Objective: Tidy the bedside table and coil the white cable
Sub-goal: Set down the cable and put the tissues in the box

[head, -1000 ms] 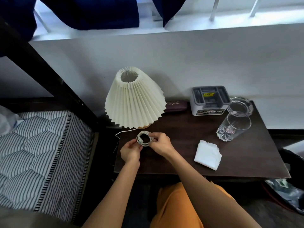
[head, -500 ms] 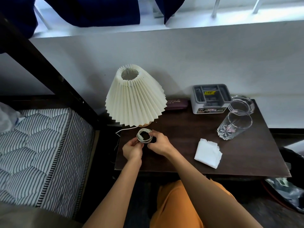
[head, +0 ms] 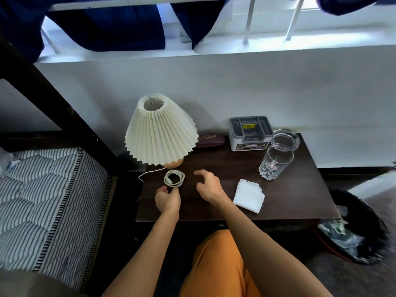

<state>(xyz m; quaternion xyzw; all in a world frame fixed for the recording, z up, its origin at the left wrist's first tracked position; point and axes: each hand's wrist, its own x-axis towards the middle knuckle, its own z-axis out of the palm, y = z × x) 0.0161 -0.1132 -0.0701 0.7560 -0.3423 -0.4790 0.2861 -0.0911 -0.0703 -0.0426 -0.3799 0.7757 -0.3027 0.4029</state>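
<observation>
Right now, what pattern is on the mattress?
Dark and white stripes on the mattress, clearest in the head view.

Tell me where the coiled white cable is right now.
In the head view the coiled white cable lies on the bedside table near its left front corner, just in front of the lamp, with the left hand at its near edge.

White wall (head: 257, 86), striped mattress (head: 49, 189), barred window (head: 272, 20).
</observation>
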